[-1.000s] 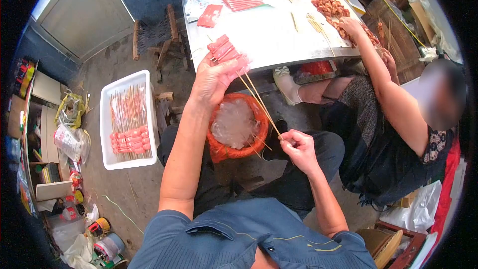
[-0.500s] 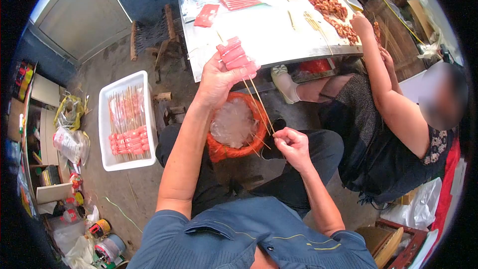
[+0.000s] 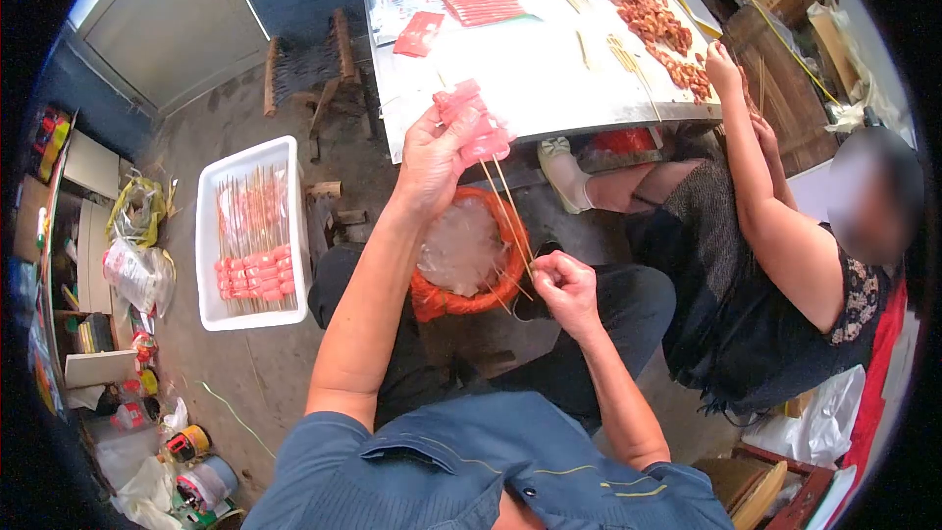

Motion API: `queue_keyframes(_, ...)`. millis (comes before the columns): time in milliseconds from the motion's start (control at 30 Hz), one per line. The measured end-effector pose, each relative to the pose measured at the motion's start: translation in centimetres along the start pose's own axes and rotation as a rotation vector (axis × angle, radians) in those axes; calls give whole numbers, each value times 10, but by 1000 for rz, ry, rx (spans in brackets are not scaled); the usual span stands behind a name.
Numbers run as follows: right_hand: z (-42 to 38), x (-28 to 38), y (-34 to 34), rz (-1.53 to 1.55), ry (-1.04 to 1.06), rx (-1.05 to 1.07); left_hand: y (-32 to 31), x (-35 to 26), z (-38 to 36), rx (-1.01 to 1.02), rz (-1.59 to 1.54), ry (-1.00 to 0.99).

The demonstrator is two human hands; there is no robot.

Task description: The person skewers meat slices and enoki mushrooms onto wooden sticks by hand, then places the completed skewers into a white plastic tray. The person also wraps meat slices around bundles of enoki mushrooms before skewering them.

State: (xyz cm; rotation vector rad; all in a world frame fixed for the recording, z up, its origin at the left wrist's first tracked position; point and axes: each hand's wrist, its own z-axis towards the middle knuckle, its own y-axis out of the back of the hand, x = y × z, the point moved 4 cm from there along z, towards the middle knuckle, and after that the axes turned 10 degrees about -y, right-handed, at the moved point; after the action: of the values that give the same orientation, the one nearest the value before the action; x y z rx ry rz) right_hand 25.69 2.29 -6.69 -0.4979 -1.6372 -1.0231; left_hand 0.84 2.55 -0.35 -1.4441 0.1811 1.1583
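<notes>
My left hand (image 3: 432, 159) is closed around folded pink-red slices (image 3: 473, 124) threaded on two thin sticks (image 3: 508, 206). The slices hang just off the front edge of the white table (image 3: 491, 88). Lower down, my right hand (image 3: 566, 287) pinches the bottom ends of the same sticks. Beneath them stands an orange-rimmed bin (image 3: 427, 299) with a clear plastic liner and a few loose sticks. On the table lie a flat red piece (image 3: 419, 33) and a row of red strips (image 3: 483, 7) on plastic film.
At the left, a white tray (image 3: 205, 236) holds finished-looking skewers. A co-worker (image 3: 785, 236) sits at the right, hands near a pile of brown-red meat (image 3: 653, 15). Loose sticks (image 3: 624, 57) lie on the table. Cluttered shelves (image 3: 98, 275) line the far left.
My left hand's fingers have shifted over the pink-red slices, and my right hand has moved slightly at the stick ends. The whole view has shifted a little. The co-worker's raised hand has moved slightly.
</notes>
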Motion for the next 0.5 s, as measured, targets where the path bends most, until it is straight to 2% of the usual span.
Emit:
queue_keyframes(67, -1, 2, -3, -8, 33, -2, 0, 0, -1, 11, -6, 4)
queue_keyframes(267, -2, 11, -5, 74, -62, -24, -8, 9, -8, 111, 12, 82)
queue_keyframes(500, -4, 9, -2, 55, -71, -25, -4, 1, -4, 3, 8, 42)
